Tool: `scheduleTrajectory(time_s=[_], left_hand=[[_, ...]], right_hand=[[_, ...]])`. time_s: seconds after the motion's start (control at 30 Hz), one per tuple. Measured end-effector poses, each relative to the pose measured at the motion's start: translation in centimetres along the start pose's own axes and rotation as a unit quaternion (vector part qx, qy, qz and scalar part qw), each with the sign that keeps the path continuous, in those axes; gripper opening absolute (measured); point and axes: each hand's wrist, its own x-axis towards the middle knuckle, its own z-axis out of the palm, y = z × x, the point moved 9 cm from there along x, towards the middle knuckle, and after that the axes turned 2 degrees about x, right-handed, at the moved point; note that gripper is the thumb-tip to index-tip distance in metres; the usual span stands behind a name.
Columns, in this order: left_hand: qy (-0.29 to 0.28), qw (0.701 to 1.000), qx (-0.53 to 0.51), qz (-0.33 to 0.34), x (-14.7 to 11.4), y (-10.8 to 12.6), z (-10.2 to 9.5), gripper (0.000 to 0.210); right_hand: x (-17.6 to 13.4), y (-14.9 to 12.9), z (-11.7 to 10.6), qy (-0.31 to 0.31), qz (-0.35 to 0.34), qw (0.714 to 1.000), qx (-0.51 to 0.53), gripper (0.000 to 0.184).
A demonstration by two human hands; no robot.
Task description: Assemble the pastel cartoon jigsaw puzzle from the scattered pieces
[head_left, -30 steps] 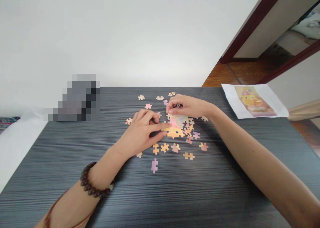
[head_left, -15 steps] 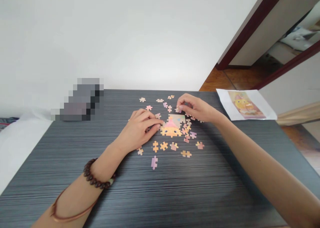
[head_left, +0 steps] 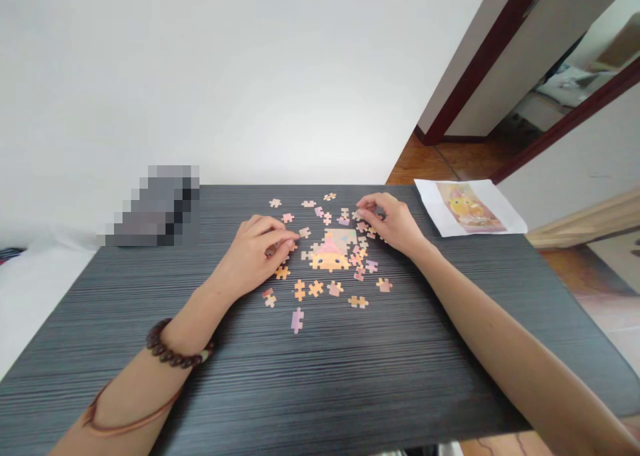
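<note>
A partly joined jigsaw puzzle (head_left: 331,251) shows a yellow face with blue eyes and a pink top. To its left, my left hand (head_left: 257,253) hovers low over loose pieces, index finger and thumb slightly apart, nothing visibly gripped. Beyond the joined part's upper right, my right hand (head_left: 393,223) has thumb and forefinger pinched at the edge of a small pale puzzle piece (head_left: 357,215). Other pieces lie partly hidden beneath that palm. A pale and purple piece (head_left: 344,221) sits just left of those fingertips. Nearer me are an orange piece (head_left: 315,288) and a purple piece (head_left: 297,320).
A white sheet (head_left: 507,215) printed with the yellow character lies at the back right of the dark wood-grain table (head_left: 320,383). At the back left is a blurred-out dark object (head_left: 155,206). A white wall stands behind, with a doorway to the right.
My left hand has drawn slightly left, away from the joined section. My right hand has moved off the pale and purple piece to one farther right. The view has shifted a little.
</note>
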Motion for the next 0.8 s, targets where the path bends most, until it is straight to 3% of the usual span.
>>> scheduleTrajectory(time_s=[0.2,0.47,0.67,0.8], left_hand=[[0.000,1.000,-0.004,-0.006,0.0,-0.2,-0.1,0.025],[0.007,0.999,-0.019,-0.026,-0.3,-1.1,0.0,0.025],[-0.007,0.999,-0.028,-0.043,-0.4,-1.3,0.2,0.026],[-0.037,0.998,-0.047,-0.012,-0.2,-0.3,0.5,0.028]], right_hand=[[0.1,0.2,0.1,0.013,-0.029,0.997,-0.074,0.009],[-0.8,-0.8,0.0,-0.045,-0.082,0.996,-0.010,0.006],[-0.9,-1.5,0.4,-0.049,-0.100,0.993,-0.026,0.009],[-1.0,-1.7,0.6,-0.053,-0.107,0.992,-0.039,0.012]])
